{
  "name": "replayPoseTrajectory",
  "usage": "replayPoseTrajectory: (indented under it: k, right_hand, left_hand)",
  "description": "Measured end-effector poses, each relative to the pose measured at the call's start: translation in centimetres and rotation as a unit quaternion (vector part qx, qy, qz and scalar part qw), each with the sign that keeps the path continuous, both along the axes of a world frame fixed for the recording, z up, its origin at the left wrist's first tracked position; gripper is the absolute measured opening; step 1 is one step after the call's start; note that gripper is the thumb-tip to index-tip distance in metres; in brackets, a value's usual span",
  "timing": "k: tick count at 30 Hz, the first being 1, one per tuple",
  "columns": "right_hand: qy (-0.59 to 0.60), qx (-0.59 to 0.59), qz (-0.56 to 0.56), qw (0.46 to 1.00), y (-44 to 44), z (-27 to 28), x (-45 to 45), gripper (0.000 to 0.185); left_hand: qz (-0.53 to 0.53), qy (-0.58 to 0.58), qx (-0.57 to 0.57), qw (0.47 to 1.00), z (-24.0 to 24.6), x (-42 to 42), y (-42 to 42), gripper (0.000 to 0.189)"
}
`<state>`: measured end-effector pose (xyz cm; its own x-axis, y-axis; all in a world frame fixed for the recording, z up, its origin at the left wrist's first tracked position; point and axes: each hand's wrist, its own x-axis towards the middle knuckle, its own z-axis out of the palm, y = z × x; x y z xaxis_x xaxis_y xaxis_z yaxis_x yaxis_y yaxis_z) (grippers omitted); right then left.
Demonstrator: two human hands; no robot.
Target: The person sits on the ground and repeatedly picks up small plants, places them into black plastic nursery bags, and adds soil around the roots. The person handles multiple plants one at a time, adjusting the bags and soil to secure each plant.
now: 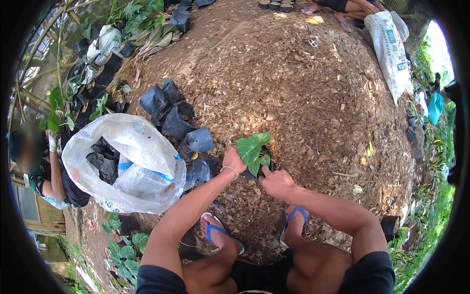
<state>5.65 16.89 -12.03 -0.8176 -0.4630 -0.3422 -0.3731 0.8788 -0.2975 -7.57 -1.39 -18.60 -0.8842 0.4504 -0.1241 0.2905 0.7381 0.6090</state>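
Between my hands stands a leafy green plant (pixel 252 150) with broad, pale-veined leaves, in a black plastic grow bag (pixel 249 174) resting on the litter-covered ground. Most of the bag is hidden by leaves and hands. My left hand (pixel 234 160) is closed at the bag's left side, its fingertips behind the leaves. On the near right side, my right hand (pixel 276 182) touches the bag's rim with the index finger stretched toward the stem; its other fingers are curled under.
A white woven sack (pixel 147 187) holding black plastic stands open at left. Black grow bags (pixel 172 110) lie beyond it. A person (pixel 55 180) at far left raises a gloved hand near leaves. Another person (pixel 361 7) sits at upper right beside a tall printed sack (pixel 391 55).
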Motion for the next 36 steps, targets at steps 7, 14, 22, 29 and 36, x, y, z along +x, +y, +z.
replayPoseTrajectory:
  k: [7, 14, 22, 29, 36]
  right_hand:
    - [-0.024, -0.049, -0.038, 0.998, 0.2, 3.4, -1.2, 0.029]
    - [-0.017, -0.123, -0.222, 0.967, 3.8, 3.9, -3.6, 0.036]
    - [-0.029, -0.221, -0.298, 0.928, 4.2, -1.0, -3.1, 0.048]
    - [-0.011, -0.225, -0.225, 0.948, 2.8, -0.1, -4.2, 0.084]
    - [-0.114, -0.226, -0.218, 0.943, 2.5, -2.0, -5.6, 0.077]
  left_hand:
    - [0.046, -0.038, 0.057, 0.997, 1.3, 1.4, -0.2, 0.031]
    - [0.070, -0.053, 0.125, 0.988, 1.9, 2.9, 0.0, 0.026]
    - [-0.004, 0.002, 0.144, 0.990, 1.0, 3.2, -1.5, 0.028]
    - [-0.024, 0.009, 0.179, 0.983, 1.1, 3.4, -1.8, 0.028]
    - [-0.037, 0.002, 0.177, 0.984, 1.9, 3.3, -2.0, 0.028]
